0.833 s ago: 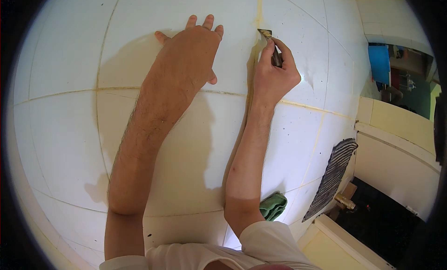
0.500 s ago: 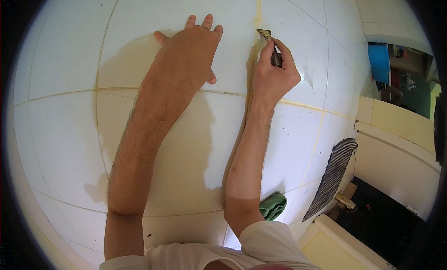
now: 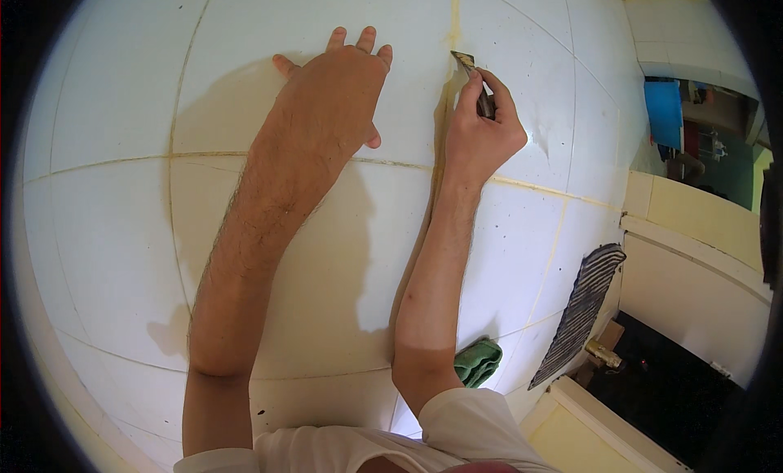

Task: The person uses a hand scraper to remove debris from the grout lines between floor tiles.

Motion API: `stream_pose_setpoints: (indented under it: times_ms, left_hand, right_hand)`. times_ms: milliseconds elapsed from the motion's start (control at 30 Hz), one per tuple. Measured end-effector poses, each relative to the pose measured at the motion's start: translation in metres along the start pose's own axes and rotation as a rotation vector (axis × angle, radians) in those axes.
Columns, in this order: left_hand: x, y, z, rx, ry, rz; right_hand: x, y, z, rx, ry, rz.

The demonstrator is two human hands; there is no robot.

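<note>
My left hand (image 3: 330, 98) lies flat on the white tiles (image 3: 391, 220), fingers spread, with nothing in it. To its right, my right hand (image 3: 487, 139) grips a small scraper (image 3: 463, 60) between thumb and fingers. The scraper has a thin, smeared metal blade and a dark handle, mostly covered by my fingers. Its blade tip meets the yellowish grout line (image 3: 455, 16) that runs away from me between two tiles. A shadow from my right arm covers the nearer part of that line.
A folded green cloth (image 3: 479, 361) lies beside my right elbow. Farther right are a grey-and-black striped mat (image 3: 577, 318), a brass-coloured fitting (image 3: 603, 355) and a dark opening (image 3: 661, 387). At the far right, a blue sheet (image 3: 664, 112) hangs by another opening.
The scraper blade has tilted slightly in my right hand, its tip staying at the grout line. My left hand keeps its place on the tiles.
</note>
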State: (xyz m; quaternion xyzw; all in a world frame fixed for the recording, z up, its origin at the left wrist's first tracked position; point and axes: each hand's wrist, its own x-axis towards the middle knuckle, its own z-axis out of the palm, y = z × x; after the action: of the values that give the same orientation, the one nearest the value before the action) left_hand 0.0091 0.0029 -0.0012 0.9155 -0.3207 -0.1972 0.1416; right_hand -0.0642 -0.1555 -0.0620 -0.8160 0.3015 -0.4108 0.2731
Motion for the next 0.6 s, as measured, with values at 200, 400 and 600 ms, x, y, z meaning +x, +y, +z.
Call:
stream_pose_setpoints:
  times_ms: [200, 400, 600]
  left_hand:
    - [-0.0001, -0.0002, 0.0012, -0.003, -0.003, -0.005]
    - [0.0005, -0.0003, 0.0014, 0.001, -0.010, -0.006]
    - [-0.0006, -0.0008, 0.0002, 0.004, -0.007, 0.003]
  right_hand:
    - [0.0001, -0.0016, -0.0026, -0.021, -0.026, 0.024]
    - [-0.0002, -0.0009, -0.0012, -0.063, -0.030, 0.021]
    - [-0.0002, -0.0053, -0.0029, 0.007, -0.017, 0.084]
